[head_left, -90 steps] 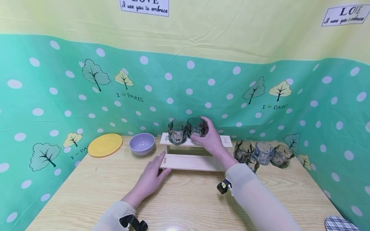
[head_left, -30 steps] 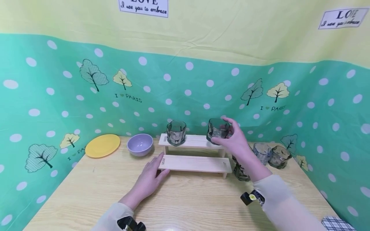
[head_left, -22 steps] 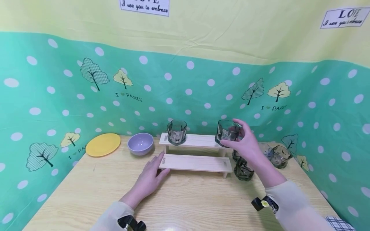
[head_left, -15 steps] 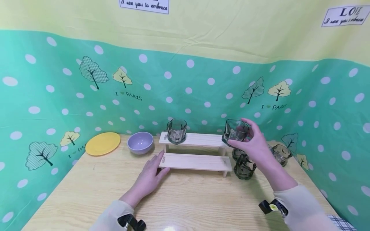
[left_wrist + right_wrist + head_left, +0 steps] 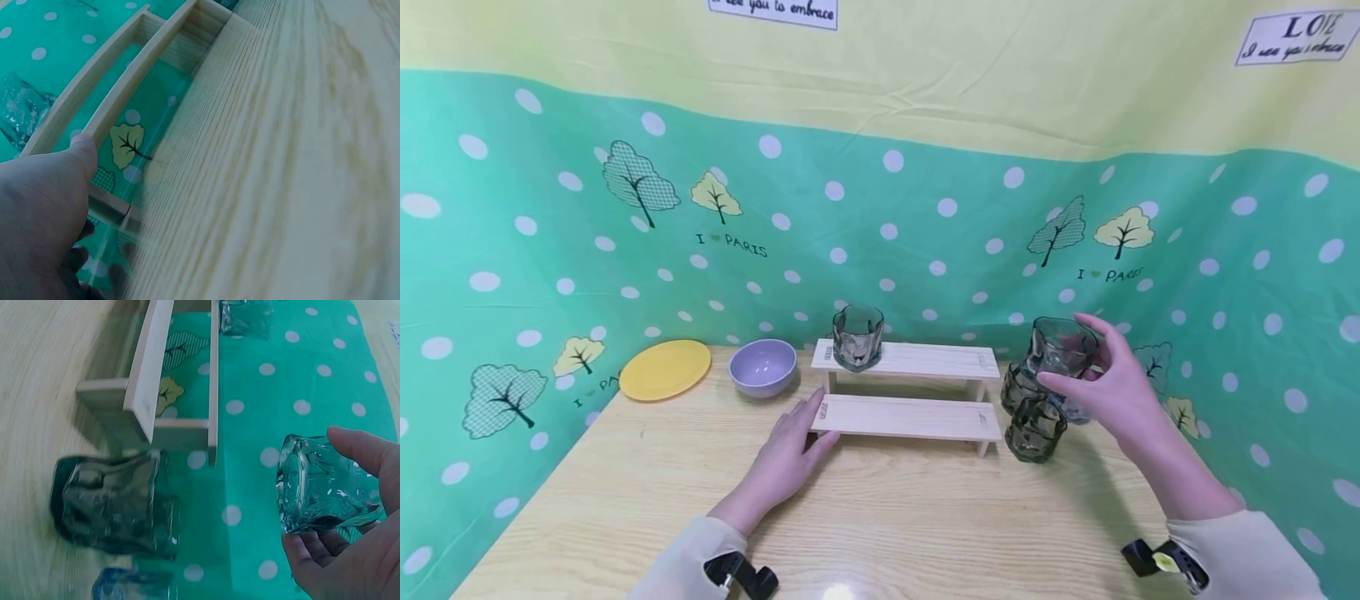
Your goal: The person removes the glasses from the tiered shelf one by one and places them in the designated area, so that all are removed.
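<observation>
My right hand (image 5: pixel 1120 392) has a grey glass (image 5: pixel 1060 343) gripped between thumb and fingers, spread only as wide as the glass, and holds it in the air right of the two-step wooden rack (image 5: pixel 906 417), above a bluish glass (image 5: pixel 1077 410) on the table (image 5: pixel 887 517). My left hand (image 5: pixel 786 454) lies at the rack's left end, fingers loosely extended, thumb touching the lower step's edge. As for progress, an upper-step glass (image 5: pixel 857 337) stands near that step's left end; a dark front glass (image 5: pixel 1036 432) and a smoky rear glass (image 5: pixel 1017 389) stand on the table beside the rack's right end. I judge the held one to be the unfinished part: setting it down and letting go are not yet done. Whether more glasses stand behind my right hand, I can't tell.
</observation>
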Demonstrator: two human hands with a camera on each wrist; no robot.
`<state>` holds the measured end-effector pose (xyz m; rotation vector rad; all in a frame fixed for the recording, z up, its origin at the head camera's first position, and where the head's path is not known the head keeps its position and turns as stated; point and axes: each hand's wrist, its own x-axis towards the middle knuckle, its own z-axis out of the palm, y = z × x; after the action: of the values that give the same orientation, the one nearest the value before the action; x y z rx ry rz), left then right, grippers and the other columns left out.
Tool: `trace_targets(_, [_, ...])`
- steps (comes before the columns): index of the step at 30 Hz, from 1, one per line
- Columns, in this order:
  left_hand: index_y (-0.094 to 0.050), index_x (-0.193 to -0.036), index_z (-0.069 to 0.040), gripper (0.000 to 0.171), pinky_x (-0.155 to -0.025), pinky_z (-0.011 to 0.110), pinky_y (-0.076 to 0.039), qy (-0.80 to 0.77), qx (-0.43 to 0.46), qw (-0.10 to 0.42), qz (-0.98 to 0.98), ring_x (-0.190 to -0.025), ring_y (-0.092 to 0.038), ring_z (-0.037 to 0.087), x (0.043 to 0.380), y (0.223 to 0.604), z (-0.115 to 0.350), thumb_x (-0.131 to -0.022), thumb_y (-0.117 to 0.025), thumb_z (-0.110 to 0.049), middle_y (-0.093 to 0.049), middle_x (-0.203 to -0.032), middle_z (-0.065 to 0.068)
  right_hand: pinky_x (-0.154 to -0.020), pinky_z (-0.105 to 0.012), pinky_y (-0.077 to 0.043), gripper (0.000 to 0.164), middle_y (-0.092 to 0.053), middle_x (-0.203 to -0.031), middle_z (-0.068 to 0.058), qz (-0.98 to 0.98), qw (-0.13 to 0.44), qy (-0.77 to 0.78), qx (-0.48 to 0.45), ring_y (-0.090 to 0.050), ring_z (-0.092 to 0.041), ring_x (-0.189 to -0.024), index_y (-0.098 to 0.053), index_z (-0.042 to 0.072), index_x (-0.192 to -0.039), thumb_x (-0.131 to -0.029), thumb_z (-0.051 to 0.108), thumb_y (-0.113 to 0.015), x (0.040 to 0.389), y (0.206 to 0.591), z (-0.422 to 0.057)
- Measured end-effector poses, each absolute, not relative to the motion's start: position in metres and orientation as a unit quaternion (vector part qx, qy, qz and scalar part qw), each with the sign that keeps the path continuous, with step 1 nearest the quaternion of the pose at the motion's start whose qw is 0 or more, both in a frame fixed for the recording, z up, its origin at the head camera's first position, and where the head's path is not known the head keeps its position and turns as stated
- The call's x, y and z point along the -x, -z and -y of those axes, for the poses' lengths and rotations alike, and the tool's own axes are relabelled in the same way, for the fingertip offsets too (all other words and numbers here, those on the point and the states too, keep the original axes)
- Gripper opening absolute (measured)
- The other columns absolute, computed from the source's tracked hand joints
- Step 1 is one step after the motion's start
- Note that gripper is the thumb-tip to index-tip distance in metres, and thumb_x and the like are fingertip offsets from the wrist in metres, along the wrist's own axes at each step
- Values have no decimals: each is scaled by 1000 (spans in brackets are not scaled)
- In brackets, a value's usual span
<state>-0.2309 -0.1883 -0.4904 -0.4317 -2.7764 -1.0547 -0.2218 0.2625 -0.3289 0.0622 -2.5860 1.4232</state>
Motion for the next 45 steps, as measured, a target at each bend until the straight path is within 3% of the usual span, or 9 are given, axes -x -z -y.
trace_targets(4, [-26,-176,-8,82,-134,64,-17,351,143,71,923,-162,-29,48,231,490,189,-112,-65,-42,-33,-177,21,-84,-13,-54,110,-52,-157,-15,878,102,-467,-23,-57,-20,-121,-20,20,-178,-95,30,-92,215,332,-276])
trace_targets(9, [-26,-176,-8,82,-134,64,-18,350,145,75,922,-162,-29,48,231,490,189,-112,-66,-42,-34,-176,21,-77,-14,-54,110,-51,-155,-15,890,105,-443,-15,-56,-10,-111,-18,16,-178,-97,30,-91,208,339,-292])
trace_targets(12, [-26,-176,-8,82,-134,65,-18,350,145,75,923,-162,-29,48,231,490,189,-112,-66,-42,-34,-176,22,-76,-18,-54,111,-49,-156,-18,895,103,-435,-9,-57,-17,-115,-17,17,-178,-97,31,-90,204,344,-301])
trace_targets(15, [-27,-176,-7,83,-133,65,-18,350,144,78,922,-162,-30,49,230,491,190,-112,-66,-42,-35,-175,22,-99,-45,-58,115,-35,-168,-28,899,93,-427,3,-50,-44,-139,-13,18,-179,-96,35,-91,201,348,-310])
trace_targets(18, [-26,-176,-7,83,-134,65,-18,351,144,75,922,-162,-29,49,231,491,189,-112,-66,-43,-35,-176,22,-108,-81,-41,120,-11,-179,-33,903,74,-423,17,-23,-66,-154,-8,18,-179,-95,40,-91,197,350,-320])
trace_targets(20, [-26,-176,-8,83,-134,64,-18,351,143,72,923,-162,-29,48,231,491,189,-112,-66,-43,-34,-176,21,-108,-92,-28,123,2,-181,-31,904,62,-422,26,-9,-71,-155,-6,18,-179,-94,41,-92,195,353,-326])
trace_targets(27, [-28,-175,-6,82,-133,67,-19,353,147,86,920,-161,-30,50,230,491,188,-112,-67,-42,-35,-175,23,-108,-94,-23,128,1,-178,-37,915,41,-400,41,-12,-75,-151,-3,15,-179,-92,41,-93,192,364,-341])
trace_targets(40, [-29,-175,-6,80,-132,68,-19,353,148,93,919,-161,-31,50,229,491,187,-112,-67,-39,-36,-175,23,-107,-92,-28,130,-6,-171,-47,926,10,-375,37,-22,-77,-145,-5,5,-177,-90,40,-95,201,395,-351])
trace_targets(45, [-28,-175,-6,81,-133,67,-18,351,147,87,921,-161,-31,50,230,490,187,-112,-67,-40,-36,-175,22,-106,-89,-34,126,-17,-168,-49,935,20,-352,25,-29,-75,-142,-14,0,-174,-88,40,-96,206,409,-351])
